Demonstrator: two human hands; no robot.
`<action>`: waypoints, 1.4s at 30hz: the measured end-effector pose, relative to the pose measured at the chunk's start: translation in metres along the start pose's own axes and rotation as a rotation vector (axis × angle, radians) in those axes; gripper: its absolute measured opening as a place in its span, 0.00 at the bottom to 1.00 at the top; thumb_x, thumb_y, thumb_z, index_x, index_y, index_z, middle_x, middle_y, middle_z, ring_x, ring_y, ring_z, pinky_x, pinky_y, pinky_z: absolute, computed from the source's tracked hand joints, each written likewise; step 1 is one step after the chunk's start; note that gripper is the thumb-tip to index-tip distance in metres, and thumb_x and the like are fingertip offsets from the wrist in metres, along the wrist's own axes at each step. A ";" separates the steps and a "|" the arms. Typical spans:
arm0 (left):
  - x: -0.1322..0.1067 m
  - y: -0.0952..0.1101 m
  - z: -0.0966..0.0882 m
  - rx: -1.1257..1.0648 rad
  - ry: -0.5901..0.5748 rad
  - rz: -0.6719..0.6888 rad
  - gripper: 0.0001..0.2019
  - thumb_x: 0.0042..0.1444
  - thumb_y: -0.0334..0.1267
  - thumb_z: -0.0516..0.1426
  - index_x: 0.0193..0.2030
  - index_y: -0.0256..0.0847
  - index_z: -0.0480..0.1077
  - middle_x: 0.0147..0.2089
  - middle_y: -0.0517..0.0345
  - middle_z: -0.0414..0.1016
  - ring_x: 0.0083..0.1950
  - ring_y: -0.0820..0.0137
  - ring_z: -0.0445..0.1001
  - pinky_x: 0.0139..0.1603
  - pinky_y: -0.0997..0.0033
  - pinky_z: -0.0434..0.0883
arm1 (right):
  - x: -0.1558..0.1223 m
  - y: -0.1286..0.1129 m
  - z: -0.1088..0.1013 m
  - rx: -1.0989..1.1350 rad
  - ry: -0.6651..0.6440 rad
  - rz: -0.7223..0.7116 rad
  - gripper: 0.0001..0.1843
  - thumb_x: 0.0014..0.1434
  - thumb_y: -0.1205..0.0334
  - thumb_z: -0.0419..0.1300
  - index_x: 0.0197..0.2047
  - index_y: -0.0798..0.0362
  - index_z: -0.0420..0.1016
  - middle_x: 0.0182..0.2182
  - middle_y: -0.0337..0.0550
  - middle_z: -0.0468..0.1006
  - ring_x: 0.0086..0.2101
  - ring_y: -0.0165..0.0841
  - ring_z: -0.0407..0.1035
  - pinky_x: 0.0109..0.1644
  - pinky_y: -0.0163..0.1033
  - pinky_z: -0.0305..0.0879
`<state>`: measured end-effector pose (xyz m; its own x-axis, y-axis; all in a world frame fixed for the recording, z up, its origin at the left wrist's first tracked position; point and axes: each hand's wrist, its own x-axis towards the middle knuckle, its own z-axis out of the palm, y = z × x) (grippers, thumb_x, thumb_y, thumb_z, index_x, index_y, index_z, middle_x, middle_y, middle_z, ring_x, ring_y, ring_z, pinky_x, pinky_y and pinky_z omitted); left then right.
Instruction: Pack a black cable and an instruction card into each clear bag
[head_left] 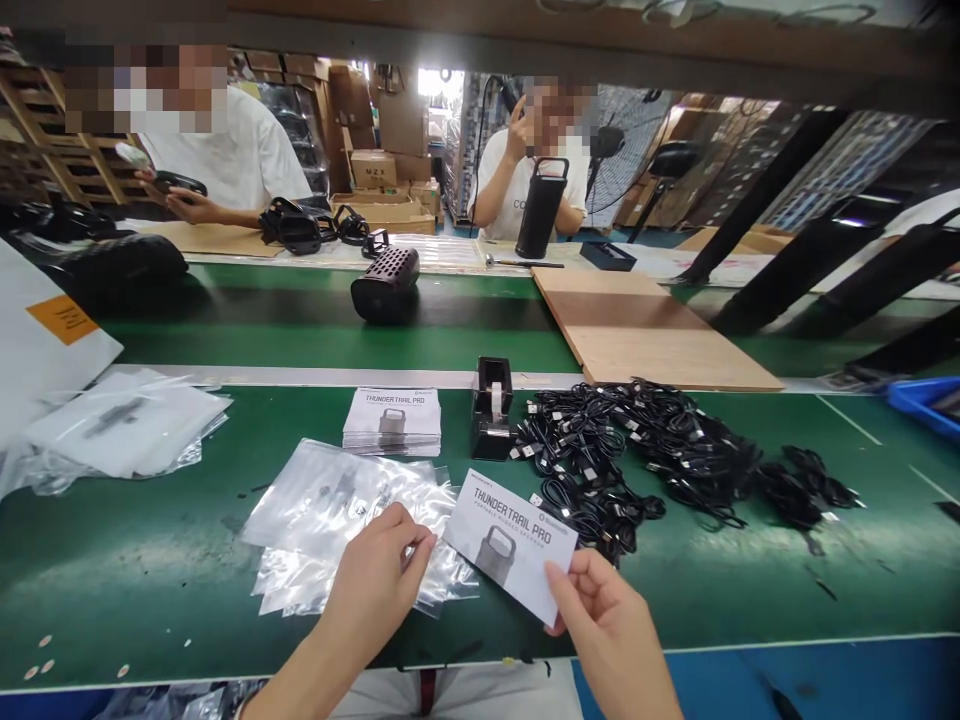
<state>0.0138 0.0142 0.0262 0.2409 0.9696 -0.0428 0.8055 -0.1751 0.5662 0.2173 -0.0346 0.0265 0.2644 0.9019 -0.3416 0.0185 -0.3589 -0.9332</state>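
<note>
One white card, dark title, grey speaker picture, pinched in right grip, left grip curled, hold unclear

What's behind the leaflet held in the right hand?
Black cables show past the upper right edge of the leaflet, and clear bags past its left edge. Whatever lies directly behind it is covered, and its back can't be seen.
</note>
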 end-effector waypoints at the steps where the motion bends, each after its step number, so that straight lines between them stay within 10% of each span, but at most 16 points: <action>1: 0.000 -0.001 0.002 -0.007 0.020 0.007 0.14 0.59 0.39 0.47 0.26 0.42 0.68 0.30 0.60 0.66 0.30 0.70 0.69 0.31 0.71 0.65 | -0.003 0.003 0.003 0.010 0.012 0.008 0.21 0.47 0.43 0.59 0.24 0.53 0.63 0.20 0.37 0.69 0.21 0.27 0.60 0.21 0.30 0.63; 13: -0.012 -0.009 0.017 -0.075 0.364 0.262 0.05 0.58 0.31 0.51 0.32 0.39 0.66 0.31 0.59 0.63 0.30 0.73 0.66 0.31 0.73 0.66 | -0.017 0.016 0.008 0.078 -0.230 0.227 0.23 0.44 0.43 0.61 0.28 0.56 0.64 0.11 0.33 0.67 0.12 0.24 0.60 0.14 0.28 0.59; 23: -0.023 -0.002 0.016 -0.165 0.222 0.374 0.05 0.58 0.29 0.50 0.36 0.40 0.66 0.32 0.58 0.63 0.32 0.72 0.66 0.32 0.74 0.66 | -0.006 -0.002 0.018 0.132 -0.455 0.210 0.21 0.48 0.46 0.59 0.27 0.58 0.67 0.18 0.38 0.72 0.18 0.24 0.67 0.23 0.29 0.65; 32: -0.015 0.003 0.001 -0.241 0.185 0.264 0.06 0.57 0.36 0.50 0.31 0.44 0.67 0.32 0.59 0.66 0.33 0.70 0.68 0.34 0.73 0.66 | 0.024 -0.033 0.069 -0.575 -0.341 -0.405 0.08 0.52 0.71 0.55 0.30 0.53 0.75 0.27 0.40 0.77 0.29 0.31 0.70 0.33 0.33 0.62; 38: -0.005 -0.001 0.000 -0.227 0.126 0.076 0.11 0.58 0.42 0.48 0.27 0.43 0.64 0.27 0.63 0.64 0.27 0.72 0.65 0.28 0.74 0.65 | 0.039 -0.057 0.010 -1.393 -0.155 -0.555 0.20 0.48 0.74 0.61 0.46 0.52 0.72 0.38 0.49 0.74 0.38 0.42 0.67 0.33 0.39 0.64; 42: -0.002 0.001 -0.001 -0.226 0.098 0.024 0.11 0.58 0.43 0.48 0.27 0.43 0.64 0.27 0.63 0.65 0.26 0.72 0.66 0.28 0.74 0.65 | 0.054 -0.062 -0.014 -1.486 -0.221 -0.652 0.16 0.53 0.77 0.55 0.42 0.52 0.74 0.31 0.47 0.75 0.36 0.41 0.66 0.33 0.40 0.65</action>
<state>0.0134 0.0122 0.0274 0.1958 0.9795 0.0468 0.6555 -0.1662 0.7366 0.2436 0.0332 0.0669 -0.2915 0.9527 -0.0865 0.9565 0.2889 -0.0412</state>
